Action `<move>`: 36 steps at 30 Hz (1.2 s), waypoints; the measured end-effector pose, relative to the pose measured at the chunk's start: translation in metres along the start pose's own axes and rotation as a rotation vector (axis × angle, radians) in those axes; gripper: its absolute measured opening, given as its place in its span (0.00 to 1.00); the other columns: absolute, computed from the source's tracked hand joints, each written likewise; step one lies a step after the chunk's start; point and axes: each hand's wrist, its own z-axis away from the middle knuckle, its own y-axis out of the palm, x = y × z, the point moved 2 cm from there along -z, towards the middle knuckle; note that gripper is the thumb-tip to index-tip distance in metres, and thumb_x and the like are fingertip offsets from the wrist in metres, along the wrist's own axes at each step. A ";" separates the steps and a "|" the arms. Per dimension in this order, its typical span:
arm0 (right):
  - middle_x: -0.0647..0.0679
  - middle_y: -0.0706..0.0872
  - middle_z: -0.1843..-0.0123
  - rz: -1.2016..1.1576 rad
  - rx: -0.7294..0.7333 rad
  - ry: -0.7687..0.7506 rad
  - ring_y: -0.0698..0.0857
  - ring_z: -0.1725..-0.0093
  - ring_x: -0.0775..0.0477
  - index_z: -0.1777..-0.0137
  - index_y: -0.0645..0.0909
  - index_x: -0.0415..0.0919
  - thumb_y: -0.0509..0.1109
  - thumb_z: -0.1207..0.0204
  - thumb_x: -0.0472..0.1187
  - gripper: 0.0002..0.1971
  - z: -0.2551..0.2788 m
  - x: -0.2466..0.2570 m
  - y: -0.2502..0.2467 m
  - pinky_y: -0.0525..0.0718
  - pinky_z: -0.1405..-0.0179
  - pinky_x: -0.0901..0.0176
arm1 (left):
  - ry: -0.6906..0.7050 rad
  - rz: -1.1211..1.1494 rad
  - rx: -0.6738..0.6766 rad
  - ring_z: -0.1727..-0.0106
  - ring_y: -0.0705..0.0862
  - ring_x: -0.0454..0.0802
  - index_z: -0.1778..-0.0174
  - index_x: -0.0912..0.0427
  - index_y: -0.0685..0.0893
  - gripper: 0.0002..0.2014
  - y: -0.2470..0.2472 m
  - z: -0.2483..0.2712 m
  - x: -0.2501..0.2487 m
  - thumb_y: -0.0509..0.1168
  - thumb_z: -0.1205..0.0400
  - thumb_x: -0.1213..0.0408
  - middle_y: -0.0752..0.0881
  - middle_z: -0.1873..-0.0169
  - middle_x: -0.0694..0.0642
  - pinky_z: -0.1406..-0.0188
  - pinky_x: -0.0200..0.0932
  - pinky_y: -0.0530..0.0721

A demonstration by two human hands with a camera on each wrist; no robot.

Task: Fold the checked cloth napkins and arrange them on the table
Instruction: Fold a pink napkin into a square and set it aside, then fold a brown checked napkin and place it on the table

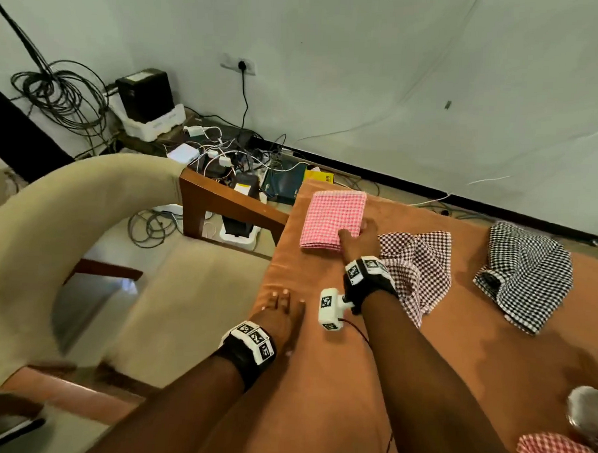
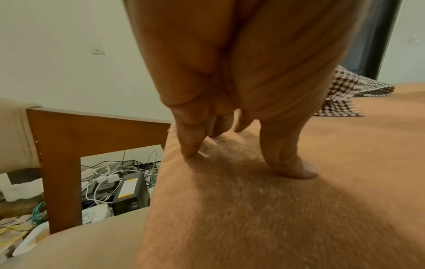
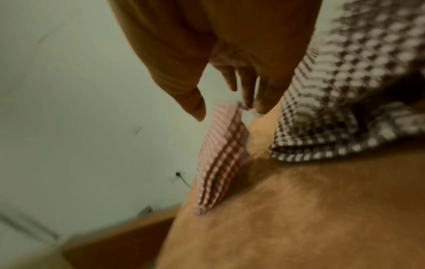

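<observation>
Head view: folded pink napkin [image 1: 334,219] at far left corner of table [image 1: 318,381], long axis running away from body. Right hand [image 1: 358,239] at its near right corner, fingers straight, gripping nothing. Brown checked napkin [image 1: 417,265] unfolded just right of that hand; black checked napkin [image 1: 525,274] farther right. Left hand [image 1: 280,314] flat near table's left edge.

Left wrist view: fingers [image 2: 190,145] spread, pressing table [image 2: 276,209], empty.

Right wrist view: fingers [image 3: 264,98] loosely extended above pink napkin [image 3: 220,158], brown checked napkin [image 3: 345,109] alongside. Right hand likely nearer for next pickup.
</observation>
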 end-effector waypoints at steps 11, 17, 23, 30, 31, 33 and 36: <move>0.46 0.41 0.08 0.920 0.405 -0.274 0.40 0.12 0.26 0.11 0.44 0.59 0.43 0.11 0.60 0.30 0.004 -0.041 0.101 0.44 0.15 0.25 | -0.005 0.006 0.095 0.15 0.37 0.75 0.12 0.53 0.34 0.59 0.014 -0.026 0.008 0.75 0.23 0.46 0.32 0.16 0.72 0.16 0.66 0.49; 0.47 0.39 0.09 0.942 0.482 -0.220 0.41 0.13 0.21 0.11 0.42 0.61 0.43 0.10 0.58 0.29 -0.029 -0.016 0.110 0.44 0.19 0.21 | -0.013 0.023 0.111 0.15 0.35 0.73 0.13 0.52 0.32 0.57 0.013 -0.024 0.004 0.73 0.21 0.52 0.30 0.16 0.70 0.16 0.65 0.47; 0.39 0.43 0.09 0.856 0.461 -0.200 0.48 0.14 0.21 0.10 0.44 0.46 0.54 0.12 0.41 0.34 -0.038 -0.003 0.107 0.51 0.15 0.27 | -0.021 0.007 0.127 0.15 0.34 0.72 0.13 0.51 0.32 0.56 0.010 -0.023 0.004 0.72 0.20 0.52 0.30 0.16 0.69 0.16 0.65 0.47; 0.37 0.65 0.14 0.936 0.166 -0.320 0.64 0.17 0.29 0.15 0.61 0.41 0.66 0.21 0.39 0.34 -0.018 -0.008 0.060 0.67 0.19 0.33 | -0.035 -0.047 0.062 0.14 0.39 0.73 0.13 0.53 0.33 0.54 0.008 -0.017 0.001 0.72 0.19 0.54 0.33 0.16 0.72 0.15 0.61 0.49; 0.37 0.62 0.13 0.946 0.084 -0.284 0.59 0.15 0.28 0.15 0.60 0.41 0.68 0.22 0.40 0.36 -0.014 -0.013 0.043 0.62 0.17 0.32 | -0.035 -0.063 0.045 0.14 0.40 0.73 0.13 0.54 0.33 0.54 0.006 -0.016 0.000 0.72 0.19 0.54 0.34 0.16 0.73 0.15 0.60 0.50; 0.36 0.56 0.11 0.951 -0.038 -0.128 0.52 0.13 0.26 0.14 0.56 0.42 0.69 0.24 0.44 0.40 -0.006 -0.030 0.007 0.54 0.17 0.29 | -0.038 -0.077 0.033 0.14 0.41 0.75 0.13 0.55 0.32 0.55 0.007 -0.018 -0.001 0.72 0.19 0.53 0.35 0.16 0.74 0.15 0.61 0.52; 0.32 0.68 0.17 0.888 -0.004 0.071 0.68 0.20 0.25 0.16 0.61 0.40 0.68 0.20 0.49 0.35 0.018 -0.071 -0.044 0.67 0.22 0.30 | -0.047 -0.086 0.038 0.15 0.40 0.76 0.14 0.56 0.32 0.55 0.010 -0.019 -0.002 0.71 0.18 0.52 0.34 0.17 0.75 0.14 0.62 0.51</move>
